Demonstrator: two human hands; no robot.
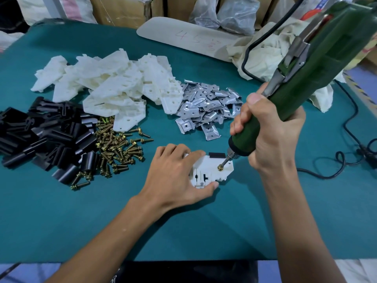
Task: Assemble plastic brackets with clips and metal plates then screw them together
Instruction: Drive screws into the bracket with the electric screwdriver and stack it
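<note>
A white plastic bracket [212, 170] with a black clip [217, 155] at its far edge lies on the green table mat [102, 211]. My left hand [175, 174] grips the bracket from the left, thumb curled under its near edge. My right hand [269, 135] grips a green electric screwdriver [306, 78], tilted, its bit set on a brass screw [220, 167] standing in the bracket's right side.
Piles lie to the left and behind: white brackets [114, 86], black clips [44, 135], brass screws [116, 150], metal plates [208, 107]. The screwdriver's black cord [350, 131] runs along the right. A beige board [183, 37], cloth and boxes stand at the back.
</note>
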